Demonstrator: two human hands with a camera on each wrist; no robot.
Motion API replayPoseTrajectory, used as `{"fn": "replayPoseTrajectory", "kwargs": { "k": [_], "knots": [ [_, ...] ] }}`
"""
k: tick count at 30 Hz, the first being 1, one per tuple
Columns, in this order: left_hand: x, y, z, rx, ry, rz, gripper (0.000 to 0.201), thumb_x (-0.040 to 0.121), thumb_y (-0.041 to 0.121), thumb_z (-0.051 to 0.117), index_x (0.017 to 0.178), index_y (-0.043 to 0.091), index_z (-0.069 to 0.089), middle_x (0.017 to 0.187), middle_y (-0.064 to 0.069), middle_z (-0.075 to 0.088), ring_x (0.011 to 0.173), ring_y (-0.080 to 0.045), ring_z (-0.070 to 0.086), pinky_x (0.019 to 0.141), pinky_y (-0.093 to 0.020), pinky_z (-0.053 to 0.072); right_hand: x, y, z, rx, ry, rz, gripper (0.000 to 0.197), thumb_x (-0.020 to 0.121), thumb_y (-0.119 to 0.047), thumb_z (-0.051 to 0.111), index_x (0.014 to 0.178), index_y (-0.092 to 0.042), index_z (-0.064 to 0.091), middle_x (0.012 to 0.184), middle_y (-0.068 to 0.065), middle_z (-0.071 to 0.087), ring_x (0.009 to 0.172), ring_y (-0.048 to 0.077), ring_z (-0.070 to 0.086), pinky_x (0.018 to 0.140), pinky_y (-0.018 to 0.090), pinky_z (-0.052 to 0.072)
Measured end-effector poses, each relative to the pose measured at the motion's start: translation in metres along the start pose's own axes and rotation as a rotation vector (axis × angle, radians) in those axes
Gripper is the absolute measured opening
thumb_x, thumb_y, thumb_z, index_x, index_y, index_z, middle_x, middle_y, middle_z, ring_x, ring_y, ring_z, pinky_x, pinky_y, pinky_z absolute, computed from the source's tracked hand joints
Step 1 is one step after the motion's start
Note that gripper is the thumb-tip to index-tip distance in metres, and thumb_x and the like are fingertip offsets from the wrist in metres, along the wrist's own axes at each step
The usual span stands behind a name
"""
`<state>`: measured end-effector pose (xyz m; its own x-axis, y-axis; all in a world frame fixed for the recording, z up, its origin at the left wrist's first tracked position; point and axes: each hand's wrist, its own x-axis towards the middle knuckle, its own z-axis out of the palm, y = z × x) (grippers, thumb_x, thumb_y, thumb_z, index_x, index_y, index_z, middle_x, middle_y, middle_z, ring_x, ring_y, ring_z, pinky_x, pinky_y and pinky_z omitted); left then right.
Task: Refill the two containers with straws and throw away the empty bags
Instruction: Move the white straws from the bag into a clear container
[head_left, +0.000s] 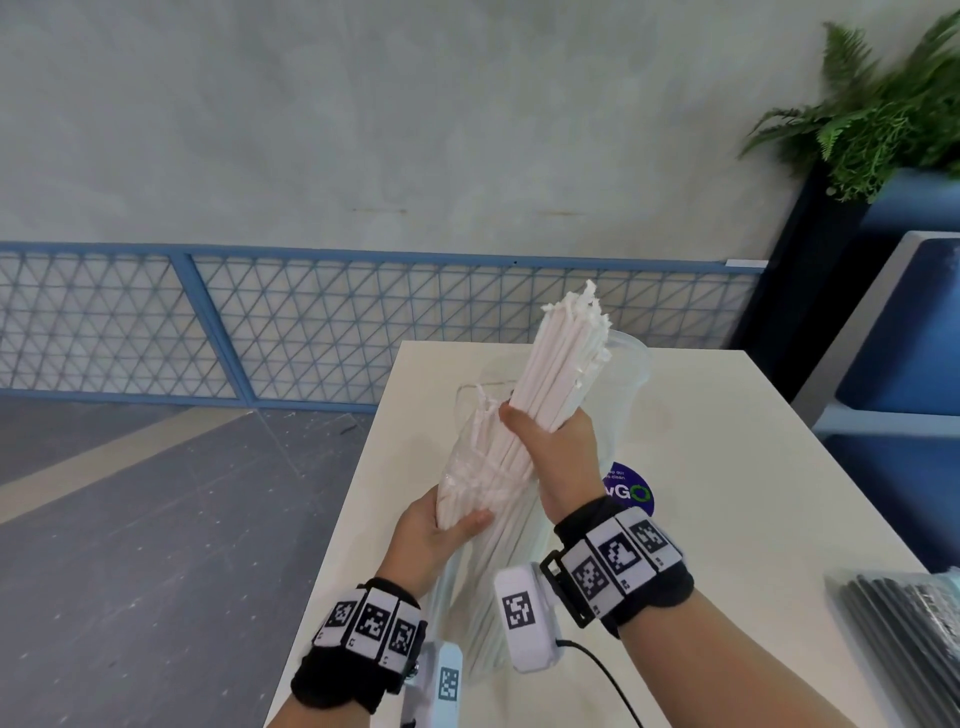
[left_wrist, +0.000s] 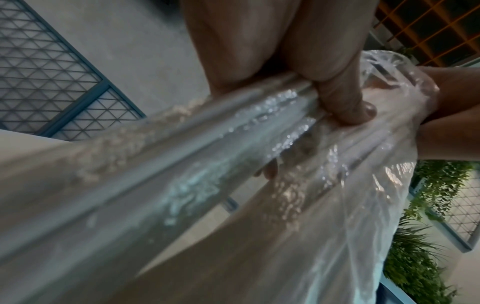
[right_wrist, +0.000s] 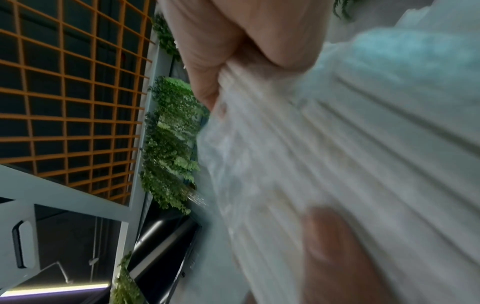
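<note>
— Gripping what, on the left side?

— My left hand is wrapped round the lower end of the clear plastic bag, thumb across the front, squeezing the white paper-wrapped straws inside through the film.

— And the right?

— My right hand is curled round the middle of the same bundle, where the straws stand clear of the bag's mouth, tilted up and away from me over the pale table.

— Where do they go?

— A clear container stands just behind the bundle; I cannot tell whether a second one is nearby.

— How far along?

— Early, I judge: no straws are in that container, the bag is not empty, and a pack of black straws lies unopened, it seems, at the table's right edge.
</note>
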<state>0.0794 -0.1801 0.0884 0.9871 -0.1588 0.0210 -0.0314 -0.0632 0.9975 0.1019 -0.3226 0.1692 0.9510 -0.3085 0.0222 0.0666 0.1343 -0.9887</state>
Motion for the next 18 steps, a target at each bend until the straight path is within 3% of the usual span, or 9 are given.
{"fn": "replayPoseTrajectory", "kwargs": {
  "k": [4,7,10,14,16,18],
  "knots": [
    [0.001,0.001,-0.001,-0.005,0.018,-0.024,0.021,0.080,0.014,0.069,0.094,0.027,0.060,0.092,0.008,0.069,0.076,0.010,0.065,0.066,-0.006,0.048,0.008,-0.010,0.000,0.050,-0.003,-0.044,0.030,0.074,-0.009,0.074,0.102,0.000,0.065,0.096,0.015,0.069,0.090,0.025,0.067,0.075,0.031,0.054],
    [0.000,0.000,-0.001,0.010,0.040,-0.016,0.019,0.079,0.017,0.070,0.093,0.027,0.061,0.091,0.008,0.070,0.078,0.007,0.067,0.068,-0.010,0.050,0.005,-0.005,0.001,-0.012,-0.067,0.004,0.036,0.071,-0.012,0.078,0.104,-0.003,0.065,0.100,0.013,0.070,0.093,0.024,0.067,0.078,0.032,0.055],
    [0.000,-0.001,-0.001,0.000,0.054,-0.014,0.018,0.079,0.016,0.069,0.093,0.026,0.062,0.088,0.008,0.071,0.078,0.000,0.068,0.069,-0.016,0.052,-0.001,0.005,0.004,-0.067,-0.111,0.055,0.025,0.070,-0.009,0.078,0.092,-0.009,0.066,0.095,0.014,0.070,0.090,0.028,0.067,0.068,0.032,0.054],
    [0.000,0.000,-0.001,0.027,0.065,-0.020,0.014,0.080,0.017,0.069,0.090,0.024,0.061,0.087,0.006,0.070,0.075,0.000,0.066,0.065,-0.009,0.049,0.004,-0.001,0.004,0.138,-0.007,0.092,0.020,0.074,-0.003,0.072,0.093,-0.002,0.066,0.088,0.014,0.067,0.087,0.029,0.065,0.073,0.035,0.053],
    [-0.001,0.000,-0.004,0.026,0.103,-0.032,0.014,0.080,0.020,0.069,0.092,0.022,0.063,0.089,0.006,0.070,0.083,-0.004,0.066,0.066,-0.007,0.048,0.009,-0.011,0.001,0.242,0.011,0.076,0.008,0.076,-0.001,0.068,0.082,-0.005,0.066,0.083,0.012,0.064,0.081,0.026,0.063,0.072,0.034,0.051],
    [-0.001,-0.002,-0.007,0.027,0.144,-0.038,0.018,0.079,0.023,0.070,0.095,0.018,0.064,0.091,0.004,0.071,0.087,-0.007,0.065,0.067,-0.007,0.048,0.013,-0.020,-0.003,0.311,0.031,0.054,0.009,0.078,0.000,0.066,0.075,-0.008,0.064,0.079,0.012,0.064,0.077,0.024,0.062,0.074,0.034,0.050]
  ]
}}
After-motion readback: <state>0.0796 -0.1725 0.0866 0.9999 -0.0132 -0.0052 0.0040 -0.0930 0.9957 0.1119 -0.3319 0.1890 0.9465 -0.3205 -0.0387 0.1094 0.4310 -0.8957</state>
